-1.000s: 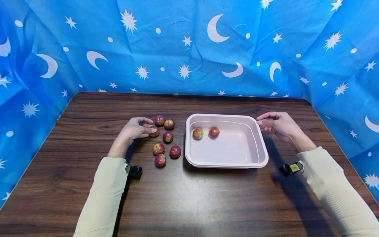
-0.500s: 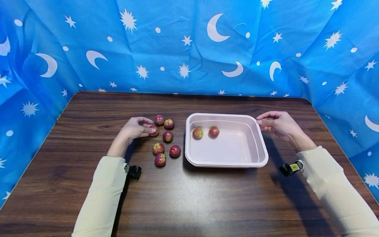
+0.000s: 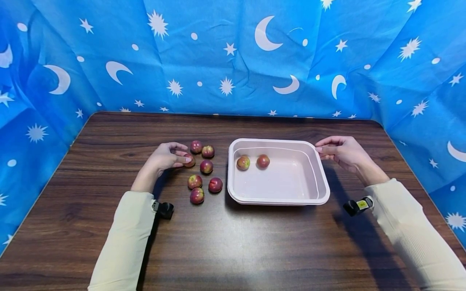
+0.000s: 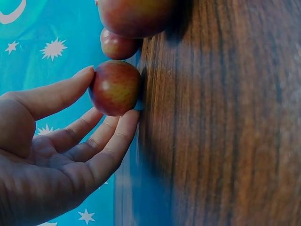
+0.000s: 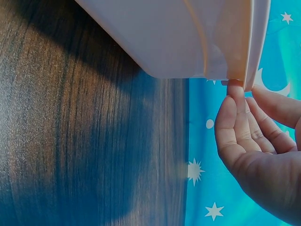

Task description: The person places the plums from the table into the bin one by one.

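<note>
With thumb and fingertips, my left hand (image 3: 165, 157) pinches a red-purple plum (image 4: 115, 88) at the left side of a loose group of plums. Close by on the table lie several others, among them a plum (image 3: 206, 167) just to its right and a plum (image 3: 196, 147) behind. A pale pinkish-white plastic basin (image 3: 278, 201) stands right of the group; inside, near its back left, sit two plums, a greenish-red plum (image 3: 243, 163) and a redder plum (image 3: 263, 161). My right hand (image 3: 344, 152) pinches the basin's rim (image 5: 253, 52) at the back right corner.
Everything stands on a dark wood-grain table (image 3: 233, 250). A blue cloth (image 3: 233, 60) with white moons and stars hangs behind its back edge and along the sides. Small black wrist cameras stick out below both sleeves, the left camera (image 3: 166, 210) nearer the plums.
</note>
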`<state>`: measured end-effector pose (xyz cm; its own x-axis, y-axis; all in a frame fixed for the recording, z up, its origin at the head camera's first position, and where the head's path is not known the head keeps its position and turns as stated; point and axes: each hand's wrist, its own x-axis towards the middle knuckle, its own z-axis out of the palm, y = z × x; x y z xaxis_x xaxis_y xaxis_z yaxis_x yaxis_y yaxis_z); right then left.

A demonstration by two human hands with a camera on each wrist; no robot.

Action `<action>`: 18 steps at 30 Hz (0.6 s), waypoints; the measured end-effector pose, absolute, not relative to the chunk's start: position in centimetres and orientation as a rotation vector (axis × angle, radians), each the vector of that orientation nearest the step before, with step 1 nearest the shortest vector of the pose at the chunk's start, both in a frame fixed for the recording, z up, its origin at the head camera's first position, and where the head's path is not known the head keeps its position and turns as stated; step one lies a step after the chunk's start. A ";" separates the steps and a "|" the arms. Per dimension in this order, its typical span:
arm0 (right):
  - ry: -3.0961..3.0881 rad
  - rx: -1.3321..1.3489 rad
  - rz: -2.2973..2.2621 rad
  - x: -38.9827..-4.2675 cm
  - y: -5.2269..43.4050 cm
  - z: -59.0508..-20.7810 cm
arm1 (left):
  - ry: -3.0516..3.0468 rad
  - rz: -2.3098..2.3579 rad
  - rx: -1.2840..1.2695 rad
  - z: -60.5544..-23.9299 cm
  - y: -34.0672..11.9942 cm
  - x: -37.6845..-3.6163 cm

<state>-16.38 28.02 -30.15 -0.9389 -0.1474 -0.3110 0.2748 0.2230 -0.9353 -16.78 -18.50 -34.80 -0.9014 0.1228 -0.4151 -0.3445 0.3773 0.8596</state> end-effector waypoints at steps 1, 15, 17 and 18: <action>2.167 0.115 -1.771 -16.4 28.0 -30.2 | 2.232 1.539 -0.193 -34.8 -18.5 -16.8; 2.183 0.105 -1.761 -16.3 28.0 -30.2 | 2.256 1.567 -0.171 -33.7 -18.7 -16.6; 2.176 0.102 -1.770 -16.3 28.0 -30.2 | 2.257 1.569 -0.178 -33.5 -18.7 -16.6; 2.174 0.102 -1.772 -16.3 28.0 -30.2 | 2.257 1.570 -0.181 -33.4 -18.7 -16.6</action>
